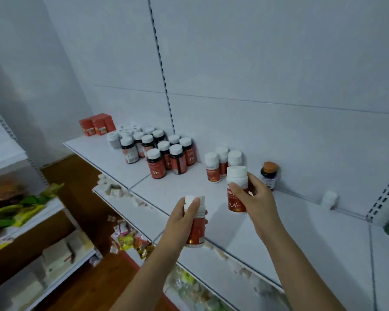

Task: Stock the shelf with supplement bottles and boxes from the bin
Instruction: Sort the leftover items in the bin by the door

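White shelf [184,189], white-capped bottles [212,167] with orange-red labels, dark bottles [156,163] labelled red, far-left boxes [97,124] orange-red, one dark bottle [268,176] capped orange on the right.

Boxes [97,124] far left on shelf [189,189]; bottle cluster [162,151] right of them, lone bottle [268,176] further right

Single head view looks down, close, over the white shelf [189,191]
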Available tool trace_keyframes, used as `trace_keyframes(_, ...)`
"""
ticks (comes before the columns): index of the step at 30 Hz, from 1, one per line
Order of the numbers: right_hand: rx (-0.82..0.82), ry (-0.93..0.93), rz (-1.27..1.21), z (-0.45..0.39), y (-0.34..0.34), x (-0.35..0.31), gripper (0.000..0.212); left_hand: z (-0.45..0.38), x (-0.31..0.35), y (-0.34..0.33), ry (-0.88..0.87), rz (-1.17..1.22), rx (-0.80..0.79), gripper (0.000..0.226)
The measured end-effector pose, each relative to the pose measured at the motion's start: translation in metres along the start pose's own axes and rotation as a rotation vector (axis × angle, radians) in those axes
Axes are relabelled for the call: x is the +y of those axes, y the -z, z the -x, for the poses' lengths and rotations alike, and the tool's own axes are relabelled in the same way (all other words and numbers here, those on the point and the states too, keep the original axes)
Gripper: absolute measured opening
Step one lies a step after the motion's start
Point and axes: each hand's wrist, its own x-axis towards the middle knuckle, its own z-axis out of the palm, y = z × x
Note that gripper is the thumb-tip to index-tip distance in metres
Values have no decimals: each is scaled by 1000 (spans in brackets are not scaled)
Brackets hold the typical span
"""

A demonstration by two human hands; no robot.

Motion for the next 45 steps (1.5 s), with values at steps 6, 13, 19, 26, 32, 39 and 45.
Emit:
trace_keyframes(6,109,-47,93,-68,-21,43,53,-95,-8,4,-31,-123,-102,26)
trace_keyframes(13,184,-37,154,-101,-37,74,53,-159,-24,2,-128,-168,-203,25)
trace_keyframes(19,257,53,198,-113,-54,96,60,-204,-34,1,-373,-121,-304,31)
trace_keyframes(26,294,21,751,-88,-48,118,60,-225,-61,19,-328,-371,-363,70)
trace_keyframes(32,429,59,1092,-92,-66,132,61,-255,-69,21,-528,-646,-510,80)
trace_keyframes(39,545,-7,1197,-97,-83,136,57,-282,-76,17,-623,-739,-617,83)
trace_keyframes(45,586,-42,1279,-98,-85,135,50,-294,-90,17,-769,-856,-663,94)
